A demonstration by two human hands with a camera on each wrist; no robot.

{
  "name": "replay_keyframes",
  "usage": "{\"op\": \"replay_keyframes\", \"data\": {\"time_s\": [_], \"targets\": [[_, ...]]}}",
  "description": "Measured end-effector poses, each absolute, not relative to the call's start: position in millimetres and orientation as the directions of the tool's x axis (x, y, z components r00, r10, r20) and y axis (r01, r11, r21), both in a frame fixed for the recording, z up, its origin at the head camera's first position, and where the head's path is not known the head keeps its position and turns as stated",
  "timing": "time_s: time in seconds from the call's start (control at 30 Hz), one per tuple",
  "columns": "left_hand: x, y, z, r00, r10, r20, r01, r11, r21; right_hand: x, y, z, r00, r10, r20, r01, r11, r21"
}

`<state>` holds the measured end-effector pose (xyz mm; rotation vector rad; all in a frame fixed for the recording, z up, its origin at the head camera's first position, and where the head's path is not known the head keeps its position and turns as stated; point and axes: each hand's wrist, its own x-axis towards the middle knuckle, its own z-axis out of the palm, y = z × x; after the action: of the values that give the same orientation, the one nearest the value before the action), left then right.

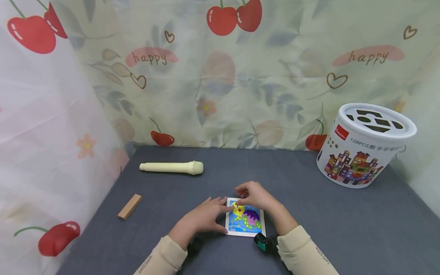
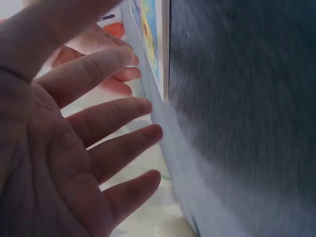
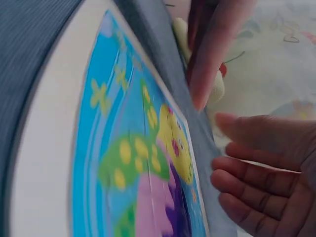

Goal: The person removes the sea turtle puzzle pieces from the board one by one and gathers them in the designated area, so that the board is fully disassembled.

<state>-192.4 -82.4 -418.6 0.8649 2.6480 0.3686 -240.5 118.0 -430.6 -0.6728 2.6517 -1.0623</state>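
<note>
A small jigsaw puzzle (image 1: 245,225) with a cartoon turtle on blue lies flat on the dark table in a pale frame. In the right wrist view the turtle picture (image 3: 143,163) fills its frame, with fine seams between pieces. My left hand (image 1: 208,215) is at the puzzle's left edge, thumb near the lower left corner and fingers spread. Its palm (image 2: 54,148) shows nothing held in the left wrist view. Over the top edge hovers my right hand (image 1: 256,195), fingers loosely bent. Nothing shows between the right fingers (image 3: 242,182) in the right wrist view.
A cream toy microphone (image 1: 172,167) lies at the back left. A wooden block (image 1: 130,206) rests nearer the left edge. At the back right stands a white bucket (image 1: 361,149) with shaped holes in its lid. A patterned curtain (image 1: 220,95) hangs behind the table.
</note>
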Motion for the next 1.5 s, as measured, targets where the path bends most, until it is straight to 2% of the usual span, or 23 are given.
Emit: {"op": "replay_keyframes", "data": {"time_s": [0.27,0.67,1.13,1.3,1.5], "targets": [[-186.8,-72.3,-423.1,-0.766,0.600,-0.230,0.502,0.782,0.369,-239.2,111.4,-438.6,-0.874,-0.483,-0.049,-0.286,0.594,-0.752],[-181.6,-69.9,-428.7,-0.771,0.601,-0.210,0.510,0.781,0.360,-233.4,107.6,-442.1,-0.870,-0.492,-0.027,-0.345,0.647,-0.680],[-180.5,-73.3,-432.2,-0.775,0.597,-0.206,0.495,0.777,0.388,-226.5,101.4,-442.1,-0.867,-0.498,0.005,-0.368,0.635,-0.679],[-181.2,-74.6,-434.2,-0.774,0.603,-0.193,0.504,0.771,0.388,-226.3,96.7,-444.5,-0.889,-0.457,0.031,-0.355,0.646,-0.675],[-182.6,-73.2,-435.5,-0.768,0.609,-0.196,0.509,0.767,0.391,-227.4,95.2,-447.5,-0.927,-0.374,0.011,-0.277,0.664,-0.694]]}}
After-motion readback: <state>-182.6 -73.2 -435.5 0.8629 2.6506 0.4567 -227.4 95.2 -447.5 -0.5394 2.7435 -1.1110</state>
